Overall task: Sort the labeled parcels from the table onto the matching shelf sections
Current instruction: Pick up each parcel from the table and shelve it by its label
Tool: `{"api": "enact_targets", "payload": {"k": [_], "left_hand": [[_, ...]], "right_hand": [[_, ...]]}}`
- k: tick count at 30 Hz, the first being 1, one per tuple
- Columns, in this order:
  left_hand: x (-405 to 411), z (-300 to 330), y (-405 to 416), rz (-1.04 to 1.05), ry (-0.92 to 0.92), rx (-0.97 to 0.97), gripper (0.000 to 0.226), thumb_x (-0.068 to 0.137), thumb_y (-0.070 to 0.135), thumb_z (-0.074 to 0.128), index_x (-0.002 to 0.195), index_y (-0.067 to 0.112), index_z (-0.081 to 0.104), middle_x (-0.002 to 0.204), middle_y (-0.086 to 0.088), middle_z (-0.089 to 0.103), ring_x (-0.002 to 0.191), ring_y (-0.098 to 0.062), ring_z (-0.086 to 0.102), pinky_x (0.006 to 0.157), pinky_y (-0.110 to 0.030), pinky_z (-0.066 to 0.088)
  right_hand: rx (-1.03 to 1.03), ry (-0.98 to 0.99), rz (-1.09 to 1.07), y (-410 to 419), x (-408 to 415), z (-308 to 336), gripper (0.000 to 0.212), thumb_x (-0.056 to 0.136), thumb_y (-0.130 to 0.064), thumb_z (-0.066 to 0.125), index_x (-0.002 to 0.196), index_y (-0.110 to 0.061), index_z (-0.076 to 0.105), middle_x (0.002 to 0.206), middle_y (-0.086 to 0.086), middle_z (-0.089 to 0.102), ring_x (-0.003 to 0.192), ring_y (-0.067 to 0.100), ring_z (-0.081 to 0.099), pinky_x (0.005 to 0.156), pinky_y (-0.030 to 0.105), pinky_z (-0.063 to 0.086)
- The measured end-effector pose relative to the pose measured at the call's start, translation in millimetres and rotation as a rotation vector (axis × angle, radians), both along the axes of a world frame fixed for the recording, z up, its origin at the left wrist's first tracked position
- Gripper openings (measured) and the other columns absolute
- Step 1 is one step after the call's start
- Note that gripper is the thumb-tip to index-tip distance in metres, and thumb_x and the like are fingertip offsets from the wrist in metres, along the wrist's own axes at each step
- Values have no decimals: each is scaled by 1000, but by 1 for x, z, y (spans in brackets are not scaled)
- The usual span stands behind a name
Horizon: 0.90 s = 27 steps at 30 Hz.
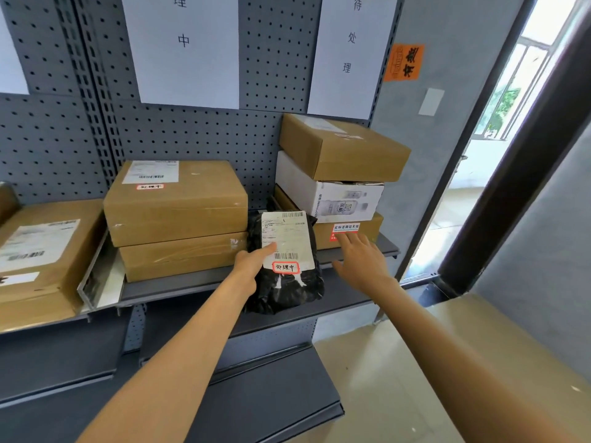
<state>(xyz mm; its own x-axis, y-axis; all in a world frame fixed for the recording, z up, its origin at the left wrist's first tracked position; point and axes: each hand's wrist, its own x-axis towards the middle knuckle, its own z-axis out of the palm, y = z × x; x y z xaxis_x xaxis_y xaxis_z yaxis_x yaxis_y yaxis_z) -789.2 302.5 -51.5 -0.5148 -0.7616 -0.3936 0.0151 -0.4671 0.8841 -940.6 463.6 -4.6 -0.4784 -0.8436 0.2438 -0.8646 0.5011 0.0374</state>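
One black parcel (283, 266) under left fingers (267, 251)

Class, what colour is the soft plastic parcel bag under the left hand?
Black soft plastic parcel bag, clearest in the head view.

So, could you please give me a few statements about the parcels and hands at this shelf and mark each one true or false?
1. The left hand holds the black bag parcel. True.
2. The right hand grips a brown box. False: its fingers are spread and hold nothing.
3. A white box lies between two brown boxes in the right stack. True.
4. The black bag parcel carries no label. False: a white shipping label covers its front.
5. The left stack has two brown boxes. True.
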Motion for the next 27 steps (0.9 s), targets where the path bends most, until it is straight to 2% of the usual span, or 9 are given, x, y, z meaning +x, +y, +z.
{"api": "enact_targets", "payload": {"k": [5,9,14,18,24,27], "left_hand": [[-8,-1,-3,76,-45,0,68,76,25,80,128,-4,45,116,-17,65,105,-32,63,96,-47,49],[-16,-3,-12,140,-68,-5,53,80,18,77,122,-2,53,110,-17,68,93,-29,66,69,-35,52],[-21,-4,-14,211,-89,-5,47,82,13,74,122,-4,54,109,-19,68,77,-25,63,55,-30,47],[-25,-5,-15,260,-104,6,43,83,12,73,118,-4,55,108,-19,68,71,-23,63,61,-33,49],[-42,-7,-17,333,-116,19,34,84,12,72,112,-3,59,107,-19,68,91,-32,67,81,-41,55],[-46,-12,-16,352,-158,31,36,82,14,74,111,-3,62,105,-18,70,90,-31,68,86,-44,56]], "right_hand": [[16,-4,13,-14,-10,-5,51,94,-29,54,139,-14,38,143,7,45,131,27,42,107,39,36],[18,-12,30,-24,-18,-9,52,94,-29,53,141,-14,37,142,7,45,131,28,42,105,38,37],[28,-12,79,-31,-31,-12,47,94,-28,52,138,-13,41,139,8,48,127,28,44,103,37,38],[16,-32,117,-38,-44,-14,40,93,-30,54,129,-15,47,132,5,53,121,26,48,99,36,42],[44,-43,177,-43,-60,-23,41,93,-30,54,130,-14,46,129,7,54,118,26,49,96,36,42],[57,-57,199,-40,-67,-29,43,92,-30,54,132,-14,46,129,8,54,119,27,49,96,36,42]]}}
